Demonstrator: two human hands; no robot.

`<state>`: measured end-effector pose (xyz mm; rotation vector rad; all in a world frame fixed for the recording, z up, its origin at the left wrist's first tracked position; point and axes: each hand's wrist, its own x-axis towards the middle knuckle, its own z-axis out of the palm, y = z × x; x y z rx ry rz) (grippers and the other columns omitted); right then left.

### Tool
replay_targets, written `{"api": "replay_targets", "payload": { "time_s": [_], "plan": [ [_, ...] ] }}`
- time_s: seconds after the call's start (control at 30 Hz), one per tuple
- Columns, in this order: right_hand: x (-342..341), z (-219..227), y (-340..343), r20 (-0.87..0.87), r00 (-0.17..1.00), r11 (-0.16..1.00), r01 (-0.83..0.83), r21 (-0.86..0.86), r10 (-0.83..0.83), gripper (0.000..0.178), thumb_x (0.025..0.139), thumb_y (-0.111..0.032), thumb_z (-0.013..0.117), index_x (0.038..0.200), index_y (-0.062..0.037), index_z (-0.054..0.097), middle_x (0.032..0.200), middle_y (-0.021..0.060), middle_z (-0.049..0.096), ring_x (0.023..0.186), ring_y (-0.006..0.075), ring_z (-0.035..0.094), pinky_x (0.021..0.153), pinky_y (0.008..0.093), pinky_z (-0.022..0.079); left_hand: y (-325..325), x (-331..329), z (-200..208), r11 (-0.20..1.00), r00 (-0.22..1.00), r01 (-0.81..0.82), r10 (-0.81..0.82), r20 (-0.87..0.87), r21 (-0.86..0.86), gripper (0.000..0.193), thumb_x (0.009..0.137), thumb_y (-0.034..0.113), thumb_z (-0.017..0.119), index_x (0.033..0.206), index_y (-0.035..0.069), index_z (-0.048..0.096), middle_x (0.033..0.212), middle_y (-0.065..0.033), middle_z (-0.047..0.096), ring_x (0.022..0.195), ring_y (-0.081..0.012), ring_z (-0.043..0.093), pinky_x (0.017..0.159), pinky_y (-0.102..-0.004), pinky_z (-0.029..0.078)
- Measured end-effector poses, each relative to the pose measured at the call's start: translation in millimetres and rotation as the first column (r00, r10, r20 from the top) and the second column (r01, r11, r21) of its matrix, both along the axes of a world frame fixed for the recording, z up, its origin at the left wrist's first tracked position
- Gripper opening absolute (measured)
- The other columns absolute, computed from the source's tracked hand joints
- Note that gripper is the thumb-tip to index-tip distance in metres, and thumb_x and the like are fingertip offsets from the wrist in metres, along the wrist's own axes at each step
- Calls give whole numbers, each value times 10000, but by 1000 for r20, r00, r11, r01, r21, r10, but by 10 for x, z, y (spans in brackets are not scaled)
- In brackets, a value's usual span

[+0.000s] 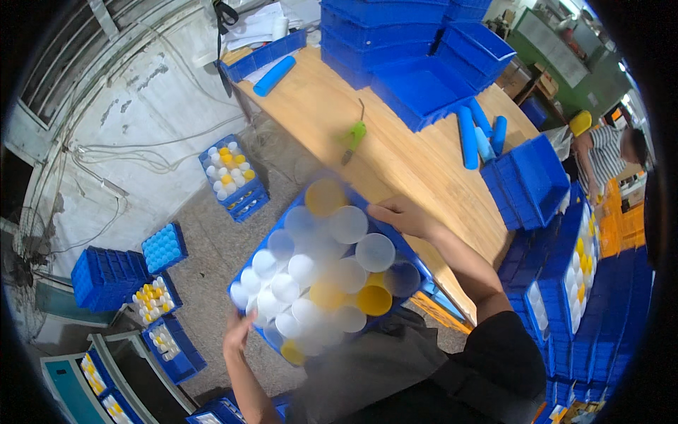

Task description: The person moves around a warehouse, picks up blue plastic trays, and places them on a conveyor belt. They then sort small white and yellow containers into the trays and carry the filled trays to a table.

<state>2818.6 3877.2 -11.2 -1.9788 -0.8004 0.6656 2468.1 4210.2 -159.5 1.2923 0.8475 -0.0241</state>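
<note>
In front of my body I hold a blue plastic crate (408,249), tilted in the picture and packed with white and yellow round tubes (284,287) standing on end. A hazy blur covers part of them. My right hand (404,215) grips the crate's far right rim, beside the table edge. Down at the near left, my left hand (239,332) is closed on the crate's left side, some of its fingers hidden by the wall.
A wooden table (417,159) carries stacked blue crates (378,35), blue rolls (467,138) and a green-handled tool (355,136). Filled crates (232,169) stand on the floor at left. Tall crate stacks (600,304) rise at right, near another person (606,155).
</note>
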Motion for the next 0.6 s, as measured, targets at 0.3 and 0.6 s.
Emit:
{"api": "replay_targets", "payload": {
  "time_s": [0.3,0.6],
  "plan": [
    [2800,-2631,1027,561,787,876,435,-209,-256,436,857,-359,630,1148,-35,616,977,186,681,918,326,664,810,451,517,-109,-853,-780,814,719,-549,576,-389,191,337,678,50,645,1002,-34,683,890,-57,657,752,-172,613,599,-326,474],
    [1616,-1684,2212,-472,843,938,-102,330,258,269,983,-106,525,1235,-16,492,1185,132,633,806,156,600,528,260,502,-1140,-1140,-1128,528,120,-652,781,-613,544,278,677,175,690,825,-61,706,766,-161,705,664,-253,680,590,-378,513]
  ]
}}
